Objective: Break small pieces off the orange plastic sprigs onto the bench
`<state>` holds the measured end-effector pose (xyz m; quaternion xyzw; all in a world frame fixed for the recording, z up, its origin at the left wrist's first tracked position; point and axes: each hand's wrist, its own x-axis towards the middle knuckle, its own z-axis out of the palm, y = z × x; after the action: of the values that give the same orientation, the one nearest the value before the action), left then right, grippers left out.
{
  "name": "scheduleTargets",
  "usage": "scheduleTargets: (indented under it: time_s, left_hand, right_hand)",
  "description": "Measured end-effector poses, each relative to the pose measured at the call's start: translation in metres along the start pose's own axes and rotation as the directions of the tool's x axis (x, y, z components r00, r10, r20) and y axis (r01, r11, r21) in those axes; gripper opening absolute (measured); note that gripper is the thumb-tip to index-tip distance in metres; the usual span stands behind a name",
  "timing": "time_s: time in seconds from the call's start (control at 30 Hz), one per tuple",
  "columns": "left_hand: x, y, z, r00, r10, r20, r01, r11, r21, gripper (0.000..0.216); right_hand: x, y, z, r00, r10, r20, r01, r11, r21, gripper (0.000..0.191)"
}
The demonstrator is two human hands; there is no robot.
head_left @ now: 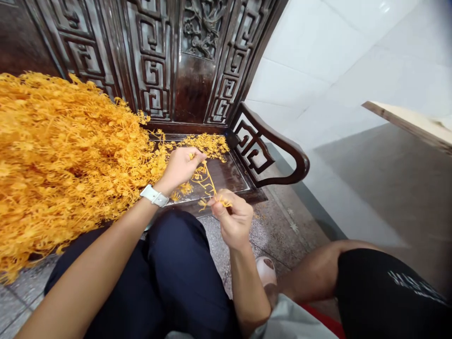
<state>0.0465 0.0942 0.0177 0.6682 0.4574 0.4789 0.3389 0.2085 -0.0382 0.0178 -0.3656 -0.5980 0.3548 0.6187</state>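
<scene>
Between my two hands stretches a thin yellow plastic flower stem (211, 179) with small branching side shoots. My left hand (181, 165), with a white watch (154, 195) on its wrist, pinches the far end above the bench seat. Closer to me, my right hand (233, 216) grips the near end, and yellow blossoms poke out around its thumb and fingers. A big heap of yellow artificial flowers (74, 165) lies to the left of my left hand. Beyond the hands, a smaller pile of yellow flower pieces (208, 145) rests on the seat.
The dark carved wooden bench (196, 89) has a lattice back and a curved armrest (286, 165) on the right. Another person's bare leg in black shorts (381, 287) is at lower right. A wooden board edge (406, 123) juts in from the right, before a white tiled wall (300, 61).
</scene>
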Motion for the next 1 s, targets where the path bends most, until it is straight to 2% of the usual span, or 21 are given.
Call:
scheduleTargets:
  time_s: [0.07, 0.1, 0.13, 0.17, 0.2, 0.27, 0.3, 0.33, 0.37, 0.4, 0.43, 0.47, 0.5, 0.53, 0.6, 0.63, 0.67, 0.7, 0.83, 0.9, 1.0]
  left_hand:
    - [0.006, -0.010, -0.004, 0.998, -0.006, -0.066, 0.010, 0.998, 0.065, 0.031]
    - [0.011, -0.017, -0.010, 0.990, -0.018, -0.137, 0.033, 0.994, 0.108, 0.028]
    - [0.016, -0.026, -0.017, 0.976, -0.040, -0.215, 0.073, 0.986, 0.148, 0.028]
    - [0.021, -0.034, -0.025, 0.953, -0.076, -0.295, 0.127, 0.979, 0.159, 0.030]
    - [0.025, -0.042, -0.033, 0.929, -0.129, -0.347, 0.182, 0.975, 0.125, 0.034]
    - [0.032, -0.055, -0.048, 0.897, -0.199, -0.394, 0.221, 0.975, 0.010, 0.036]
    - [0.034, -0.059, -0.053, 0.887, -0.226, -0.402, 0.226, 0.973, -0.046, 0.036]
    - [0.036, -0.061, -0.057, 0.880, -0.243, -0.408, 0.225, 0.970, -0.092, 0.036]
    - [0.036, -0.062, -0.060, 0.874, -0.257, -0.412, 0.223, 0.966, -0.130, 0.036]
    - [0.035, -0.061, -0.061, 0.869, -0.270, -0.414, 0.222, 0.962, -0.162, 0.036]
    - [0.034, -0.059, -0.060, 0.865, -0.287, -0.412, 0.224, 0.955, -0.194, 0.035]
    - [0.032, -0.057, -0.059, 0.861, -0.309, -0.404, 0.231, 0.945, -0.232, 0.036]
    - [0.030, -0.054, -0.058, 0.856, -0.336, -0.392, 0.241, 0.932, -0.272, 0.037]
    - [0.027, -0.051, -0.056, 0.852, -0.366, -0.374, 0.256, 0.915, -0.311, 0.038]
    - [0.023, -0.044, -0.052, 0.849, -0.420, -0.321, 0.295, 0.880, -0.372, 0.039]
    - [0.021, -0.040, -0.051, 0.851, -0.439, -0.288, 0.313, 0.864, -0.394, 0.039]
    - [0.020, -0.036, -0.049, 0.856, -0.452, -0.252, 0.327, 0.850, -0.414, 0.038]
    - [0.018, -0.032, -0.047, 0.863, -0.459, -0.211, 0.337, 0.834, -0.437, 0.039]
    - [0.011, -0.018, -0.039, 0.893, -0.451, -0.001, 0.369, 0.730, -0.575, 0.046]
    - [0.008, -0.011, -0.035, 0.897, -0.419, 0.139, 0.403, 0.649, -0.645, 0.047]
    - [0.004, -0.003, -0.026, 0.894, -0.332, 0.302, 0.442, 0.538, -0.718, 0.043]
  right_hand:
    - [-0.014, -0.010, 0.005, 0.985, -0.071, 0.156, 0.063, 0.997, 0.054, 0.026]
    - [-0.021, -0.015, 0.008, 0.959, -0.126, 0.255, 0.086, 0.983, 0.162, 0.027]
    - [-0.027, -0.019, 0.010, 0.907, -0.199, 0.371, 0.089, 0.952, 0.293, 0.026]
    - [-0.032, -0.022, 0.012, 0.822, -0.286, 0.492, 0.064, 0.906, 0.419, 0.024]
    - [-0.035, -0.024, 0.012, 0.700, -0.366, 0.613, 0.006, 0.862, 0.507, 0.023]
    - [-0.034, -0.022, 0.005, 0.363, -0.455, 0.813, -0.167, 0.827, 0.537, 0.020]
    - [-0.029, -0.017, 0.000, 0.229, -0.444, 0.866, -0.269, 0.826, 0.495, 0.018]
    - [-0.023, -0.010, -0.006, 0.186, -0.414, 0.891, -0.374, 0.808, 0.454, 0.018]
    - [-0.017, -0.001, -0.012, 0.249, -0.374, 0.894, -0.474, 0.757, 0.449, 0.019]
    - [-0.010, 0.011, -0.015, 0.410, -0.296, 0.863, -0.555, 0.670, 0.493, 0.021]
    - [-0.004, 0.024, -0.016, 0.621, -0.179, 0.763, -0.580, 0.550, 0.601, 0.024]
    - [0.000, 0.039, -0.013, 0.811, -0.043, 0.584, -0.516, 0.418, 0.748, 0.025]
    - [0.001, 0.054, -0.008, 0.913, 0.154, 0.378, -0.408, 0.332, 0.850, 0.025]
    - [0.000, 0.067, -0.001, 0.900, 0.344, 0.266, -0.373, 0.297, 0.879, 0.030]
    - [-0.008, 0.088, 0.013, 0.757, 0.598, 0.262, -0.458, 0.200, 0.866, 0.041]
    - [-0.014, 0.093, 0.018, 0.692, 0.665, 0.280, -0.504, 0.167, 0.847, 0.042]
    - [-0.019, 0.095, 0.020, 0.650, 0.702, 0.291, -0.536, 0.151, 0.831, 0.040]
    - [-0.022, 0.094, 0.019, 0.635, 0.717, 0.287, -0.550, 0.159, 0.820, 0.035]
    - [-0.007, 0.077, 0.008, 0.680, 0.687, 0.257, -0.575, 0.282, 0.768, 0.018]
    - [0.009, 0.072, 0.006, 0.703, 0.672, 0.232, -0.591, 0.371, 0.716, 0.021]
    - [0.028, 0.075, 0.012, 0.745, 0.662, 0.090, -0.556, 0.540, 0.631, 0.032]
